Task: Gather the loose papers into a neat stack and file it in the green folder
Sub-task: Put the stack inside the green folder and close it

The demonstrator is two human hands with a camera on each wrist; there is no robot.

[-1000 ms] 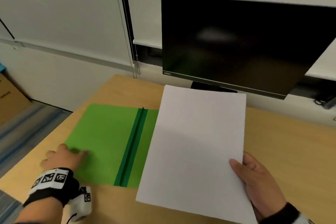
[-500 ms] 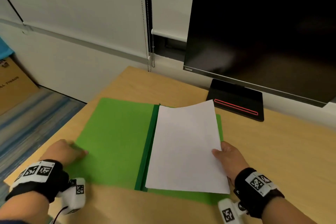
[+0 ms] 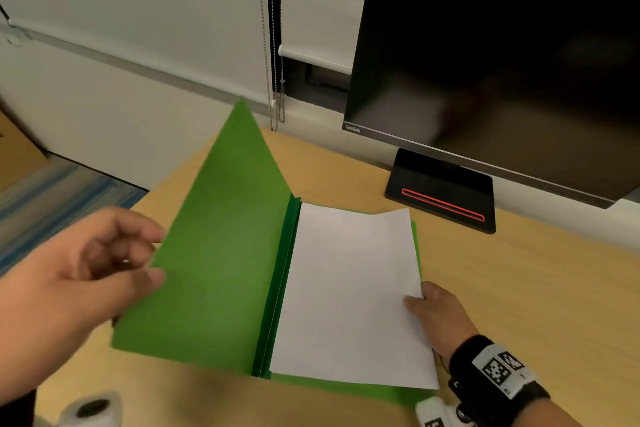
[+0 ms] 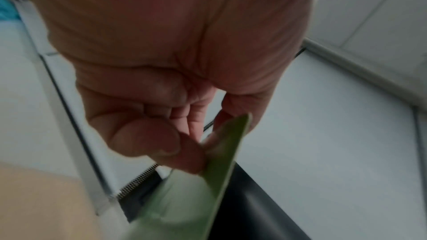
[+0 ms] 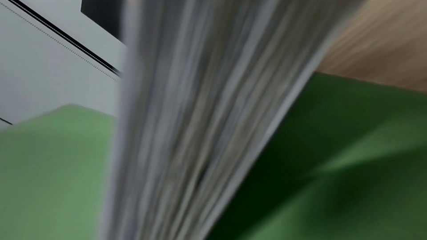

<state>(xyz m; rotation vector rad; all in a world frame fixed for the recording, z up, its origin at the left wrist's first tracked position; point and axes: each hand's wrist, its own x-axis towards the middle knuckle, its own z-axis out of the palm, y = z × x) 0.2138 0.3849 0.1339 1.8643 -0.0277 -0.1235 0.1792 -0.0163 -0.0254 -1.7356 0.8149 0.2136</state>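
Head view: paper stack (image 3: 349, 295) lay squared on the right half of the green folder (image 3: 221, 253), filing nearly done. Left hand (image 3: 79, 274) pinched the raised left cover; right hand (image 3: 438, 317) gripped the stack's near right edge. Left wrist view: fingers (image 4: 184, 154) pinched the cover edge. Right wrist view: blurred sheet edges, hand hidden. Left to do: release the stack and close the cover.

papers (image 3: 349, 291) in folder (image 3: 221, 253), monitor (image 3: 491, 55) behind
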